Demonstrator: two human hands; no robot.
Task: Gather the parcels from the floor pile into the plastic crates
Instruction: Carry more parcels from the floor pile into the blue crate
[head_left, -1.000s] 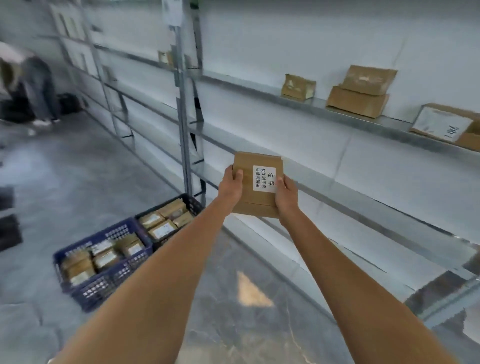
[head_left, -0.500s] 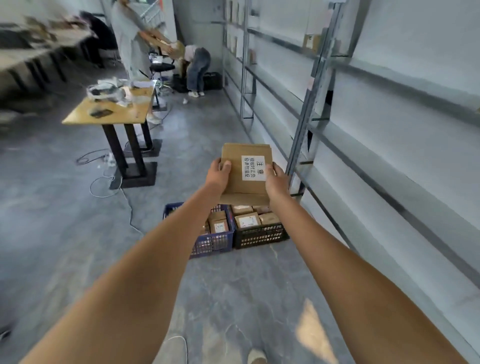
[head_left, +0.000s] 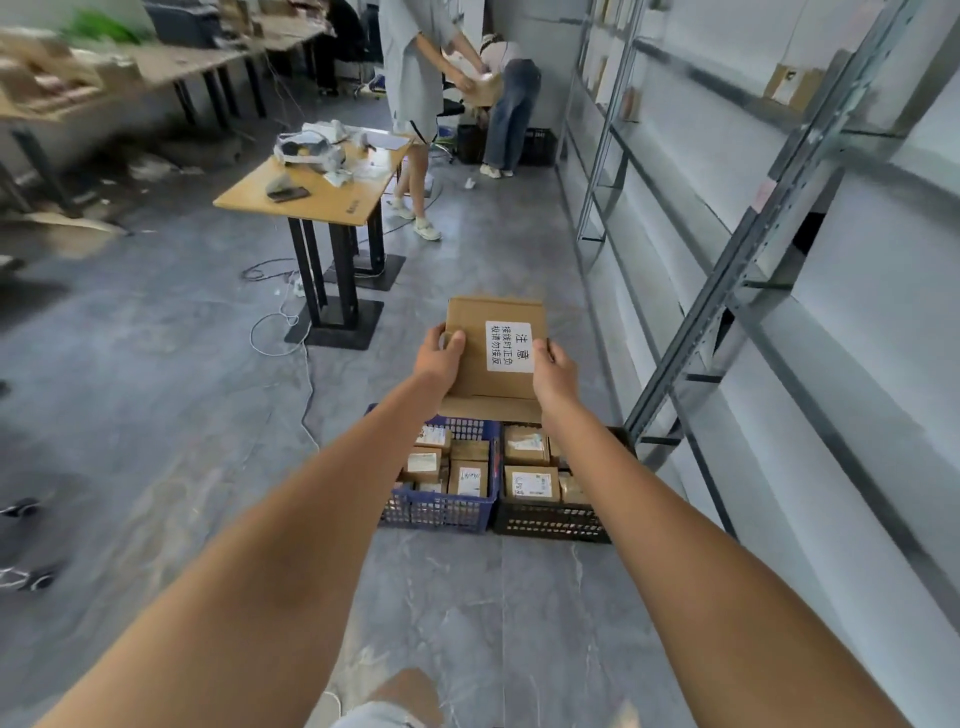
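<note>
I hold a flat brown cardboard parcel (head_left: 493, 364) with a white label out in front of me. My left hand (head_left: 441, 356) grips its left edge and my right hand (head_left: 553, 369) grips its right edge. Below the parcel, on the floor, stand a blue plastic crate (head_left: 441, 512) and a black plastic crate (head_left: 550, 522) side by side. Both hold several labelled brown parcels. The held parcel hides the far rims of both crates.
Metal shelving (head_left: 727, 270) runs along the right wall. A wooden table (head_left: 311, 200) on black legs stands ahead left, with cables (head_left: 291, 332) on the floor beside it. Two people (head_left: 415, 104) handle boxes at the far end. Grey floor (head_left: 156, 415) spreads to the left.
My view has swung left from the shelves toward the aisle, and the crates now lie straight ahead beneath the parcel. Both hands have kept their grip on it.
</note>
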